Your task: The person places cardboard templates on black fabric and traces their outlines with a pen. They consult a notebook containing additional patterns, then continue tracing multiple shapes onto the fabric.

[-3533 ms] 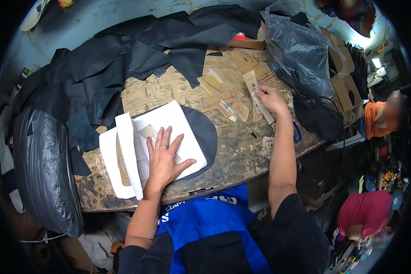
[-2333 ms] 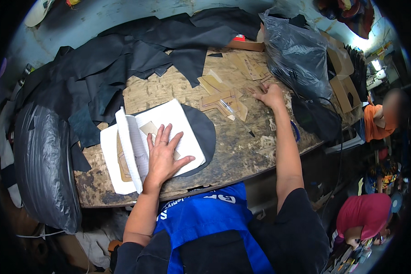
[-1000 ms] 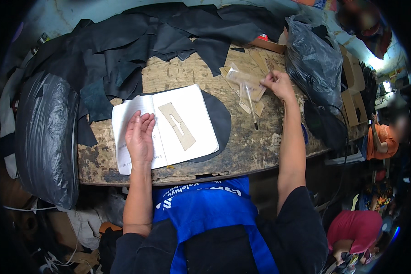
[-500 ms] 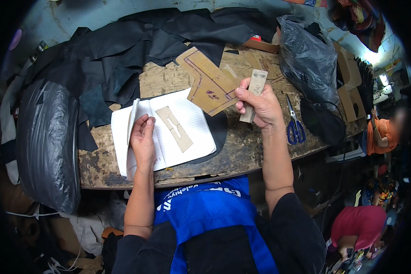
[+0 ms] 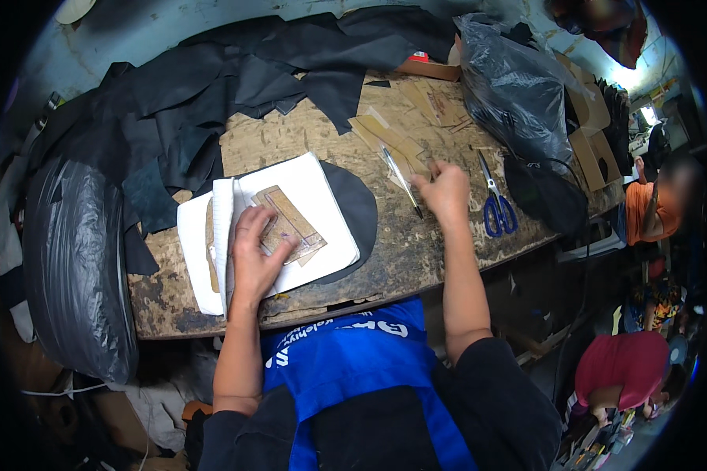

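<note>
An open notebook with white pages lies at the table's left front, its middle leaves standing up. Brown card pattern pieces rest on its right-hand page. My left hand lies over these pieces with fingers spread, its wrist beside the raised leaves. Another brown card edge shows left of the leaves. My right hand is bent over the table, holding nothing that I can see, thumb apart from the fingers. Just left of it lie a pen and brown card patterns.
Blue-handled scissors lie right of my right hand. Black material sheets cover the table's back left. A bulging black plastic bag stands at the left; another bag and an open cardboard box at the right. A co-worker is beyond.
The angled card pattern and narrow strip have left my right hand, which has come down to the table. My left hand has moved onto card pieces on the page. The pen now shows.
</note>
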### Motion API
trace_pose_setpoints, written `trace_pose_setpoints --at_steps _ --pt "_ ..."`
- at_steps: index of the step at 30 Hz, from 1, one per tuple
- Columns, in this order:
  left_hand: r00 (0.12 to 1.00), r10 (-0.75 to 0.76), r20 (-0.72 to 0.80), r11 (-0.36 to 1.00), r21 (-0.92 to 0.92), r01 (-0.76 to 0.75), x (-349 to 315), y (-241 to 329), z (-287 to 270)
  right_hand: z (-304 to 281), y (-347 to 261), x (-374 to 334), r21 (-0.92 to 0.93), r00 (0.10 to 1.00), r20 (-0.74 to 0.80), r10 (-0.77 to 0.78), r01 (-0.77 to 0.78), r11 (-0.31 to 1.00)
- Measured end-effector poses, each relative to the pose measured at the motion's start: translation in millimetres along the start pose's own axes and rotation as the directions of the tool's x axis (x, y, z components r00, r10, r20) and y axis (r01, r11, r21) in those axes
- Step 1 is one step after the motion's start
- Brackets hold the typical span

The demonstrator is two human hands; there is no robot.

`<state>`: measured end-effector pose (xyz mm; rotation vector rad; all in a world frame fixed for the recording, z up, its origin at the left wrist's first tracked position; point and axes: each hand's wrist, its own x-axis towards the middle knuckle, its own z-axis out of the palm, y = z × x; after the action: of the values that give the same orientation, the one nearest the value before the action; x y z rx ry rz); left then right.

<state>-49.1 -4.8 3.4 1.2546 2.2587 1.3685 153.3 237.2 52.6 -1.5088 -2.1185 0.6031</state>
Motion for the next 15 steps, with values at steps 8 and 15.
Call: trace_pose_setpoints --at_steps 8,15 --pt "0.981 -0.134 0.138 0.990 -0.014 0.137 2.0 18.1 -0.4 2.8 23.6 40.9 -0.031 0.985 0.167 0.033 -0.029 0.999" --pt "0.993 -0.051 0.102 0.995 0.091 0.042 0.7 13.0 -5.5 -9.3 38.4 61.2 0.704 1.000 -0.013 -0.014 0.019 0.710"
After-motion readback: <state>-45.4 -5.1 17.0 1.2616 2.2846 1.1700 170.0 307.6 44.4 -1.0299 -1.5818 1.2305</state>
